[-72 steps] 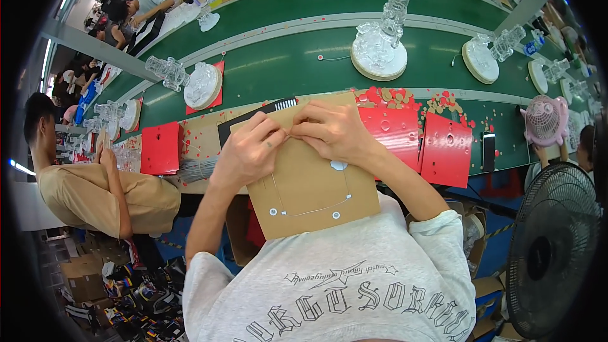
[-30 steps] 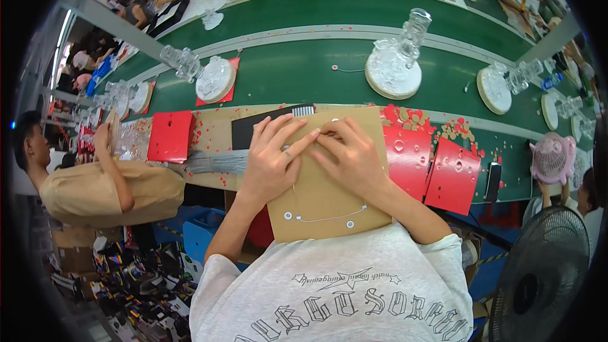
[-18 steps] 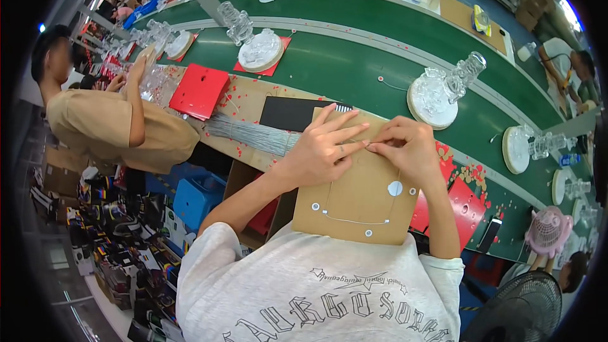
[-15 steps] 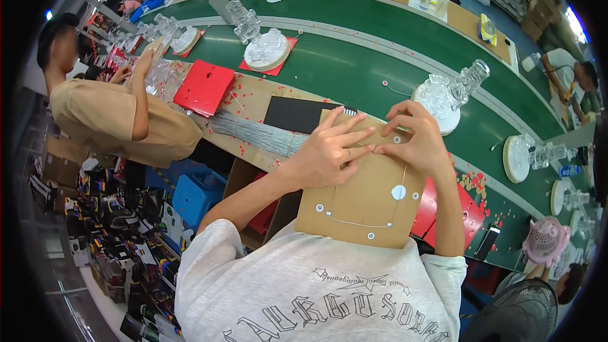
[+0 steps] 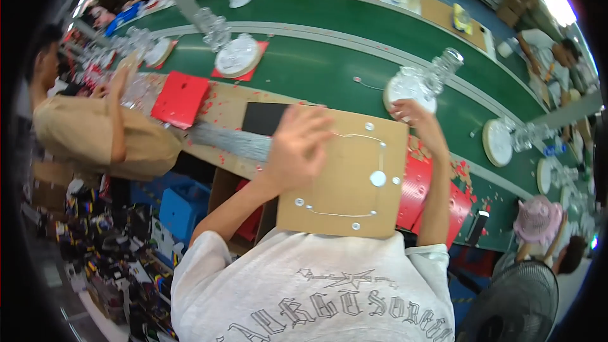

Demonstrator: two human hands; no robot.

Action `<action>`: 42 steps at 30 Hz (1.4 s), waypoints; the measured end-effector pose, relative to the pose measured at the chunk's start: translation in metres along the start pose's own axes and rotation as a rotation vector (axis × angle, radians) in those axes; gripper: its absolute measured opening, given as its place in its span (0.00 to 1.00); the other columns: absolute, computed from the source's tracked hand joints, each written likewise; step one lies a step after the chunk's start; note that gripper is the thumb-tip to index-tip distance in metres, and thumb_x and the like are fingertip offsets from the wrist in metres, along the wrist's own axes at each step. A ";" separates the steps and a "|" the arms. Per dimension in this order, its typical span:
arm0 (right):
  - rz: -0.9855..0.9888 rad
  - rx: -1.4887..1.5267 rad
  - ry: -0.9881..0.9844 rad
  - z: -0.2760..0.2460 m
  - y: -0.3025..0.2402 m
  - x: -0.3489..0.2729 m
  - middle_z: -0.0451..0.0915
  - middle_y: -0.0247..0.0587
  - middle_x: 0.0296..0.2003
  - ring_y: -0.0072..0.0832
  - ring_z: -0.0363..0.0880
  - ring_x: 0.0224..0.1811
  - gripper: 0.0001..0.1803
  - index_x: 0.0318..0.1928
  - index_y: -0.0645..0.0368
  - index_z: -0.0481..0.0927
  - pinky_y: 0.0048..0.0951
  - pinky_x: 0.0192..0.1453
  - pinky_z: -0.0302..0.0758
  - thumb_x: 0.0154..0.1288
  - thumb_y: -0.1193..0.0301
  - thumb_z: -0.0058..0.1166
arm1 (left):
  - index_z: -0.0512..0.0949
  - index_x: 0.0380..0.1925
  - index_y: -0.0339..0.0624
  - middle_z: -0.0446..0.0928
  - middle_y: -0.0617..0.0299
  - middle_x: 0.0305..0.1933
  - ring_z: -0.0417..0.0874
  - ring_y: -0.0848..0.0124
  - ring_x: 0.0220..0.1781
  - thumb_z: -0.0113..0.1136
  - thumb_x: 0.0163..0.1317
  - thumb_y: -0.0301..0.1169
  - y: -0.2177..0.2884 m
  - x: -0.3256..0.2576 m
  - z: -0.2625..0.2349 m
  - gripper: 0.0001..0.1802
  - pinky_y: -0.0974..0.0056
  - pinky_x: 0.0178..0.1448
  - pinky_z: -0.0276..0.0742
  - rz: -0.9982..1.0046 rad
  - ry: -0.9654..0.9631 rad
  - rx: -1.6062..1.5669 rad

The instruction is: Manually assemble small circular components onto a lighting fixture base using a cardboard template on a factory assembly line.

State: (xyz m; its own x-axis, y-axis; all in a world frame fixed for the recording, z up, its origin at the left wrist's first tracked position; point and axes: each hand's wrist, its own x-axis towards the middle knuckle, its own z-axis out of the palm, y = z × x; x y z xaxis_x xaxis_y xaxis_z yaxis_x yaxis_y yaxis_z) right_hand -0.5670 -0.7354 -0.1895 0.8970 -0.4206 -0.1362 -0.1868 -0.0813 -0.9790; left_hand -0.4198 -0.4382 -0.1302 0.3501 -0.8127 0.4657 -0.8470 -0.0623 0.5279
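Note:
A brown board (image 5: 345, 180) leans against my shirt at the table edge. Thin wire runs along its upper right and lower parts. Several small round eyelets and a larger white dot (image 5: 378, 178) show on its face. My left hand (image 5: 301, 149), smeared by motion, is over the board's upper left part, its fingers stretched and apart. Past the board's right edge is my right hand (image 5: 418, 120), raised with loosely bent fingers, and nothing shows in it. Just behind that hand, a clear wrapped piece on a round white base (image 5: 405, 88) stands on the green belt.
A bundle of thin grey wires (image 5: 231, 140) lies left of the board, beside a black flat piece (image 5: 263, 117). Red sheets (image 5: 180, 98) lie farther left, more red sheets (image 5: 415, 183) at right. A phone (image 5: 478, 227) and pink fan (image 5: 537, 220) are right. A co-worker (image 5: 104, 126) stands left.
Both hands have come apart from the board's upper middle: the left moved left, the right lifted off to the right. Wire now shows along the upper right. The whole view has shifted slightly.

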 end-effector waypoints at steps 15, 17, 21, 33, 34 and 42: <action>-0.056 -0.446 -0.179 0.125 -0.014 0.025 0.81 0.52 0.58 0.43 0.77 0.63 0.26 0.61 0.61 0.78 0.40 0.69 0.71 0.63 0.69 0.63 | 0.76 0.60 0.39 0.79 0.57 0.61 0.78 0.67 0.63 0.51 0.70 0.33 -0.150 -0.118 -0.047 0.20 0.61 0.65 0.71 -0.879 1.150 -0.949; -0.686 -0.214 0.071 0.106 -0.048 0.085 0.83 0.54 0.53 0.44 0.81 0.56 0.23 0.58 0.63 0.80 0.42 0.62 0.74 0.65 0.66 0.62 | 0.76 0.60 0.40 0.79 0.57 0.60 0.79 0.67 0.60 0.52 0.69 0.33 -0.152 -0.152 -0.036 0.20 0.62 0.62 0.73 -1.018 1.290 -0.954; -0.587 -1.006 -0.014 0.091 -0.105 0.188 0.85 0.55 0.40 0.51 0.85 0.48 0.32 0.64 0.53 0.75 0.48 0.48 0.80 0.64 0.51 0.62 | 0.78 0.60 0.44 0.80 0.60 0.60 0.80 0.67 0.57 0.56 0.68 0.33 -0.141 -0.233 -0.013 0.21 0.65 0.56 0.75 -1.194 1.391 -0.951; -0.360 -2.074 -0.130 0.175 0.047 0.355 0.88 0.38 0.49 0.43 0.84 0.53 0.13 0.47 0.48 0.90 0.65 0.48 0.72 0.66 0.63 0.59 | 0.78 0.60 0.42 0.79 0.60 0.57 0.79 0.65 0.55 0.53 0.70 0.35 -0.089 -0.314 0.065 0.20 0.65 0.53 0.76 -1.481 1.370 -1.152; -0.394 -2.180 -0.065 0.180 0.042 0.354 0.88 0.37 0.50 0.43 0.84 0.53 0.14 0.47 0.50 0.90 0.63 0.50 0.72 0.67 0.62 0.57 | 0.77 0.60 0.42 0.79 0.60 0.57 0.79 0.65 0.55 0.52 0.70 0.35 -0.087 -0.315 0.068 0.21 0.64 0.53 0.76 -1.504 1.333 -1.125; -1.322 -1.085 -0.112 0.147 -0.071 0.286 0.86 0.41 0.44 0.40 0.83 0.51 0.14 0.40 0.53 0.87 0.42 0.58 0.76 0.68 0.58 0.57 | 0.79 0.55 0.41 0.81 0.58 0.55 0.82 0.66 0.54 0.50 0.70 0.34 -0.097 -0.263 0.058 0.18 0.63 0.55 0.74 -1.454 1.124 -0.995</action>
State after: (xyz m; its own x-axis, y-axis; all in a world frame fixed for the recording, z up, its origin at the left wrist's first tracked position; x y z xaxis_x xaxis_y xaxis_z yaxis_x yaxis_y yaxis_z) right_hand -0.2383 -0.7175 -0.1811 0.6658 0.4881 0.5644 0.5249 -0.8439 0.1106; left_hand -0.4529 -0.2521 -0.3453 0.7699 0.1727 -0.6144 0.5201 0.3882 0.7608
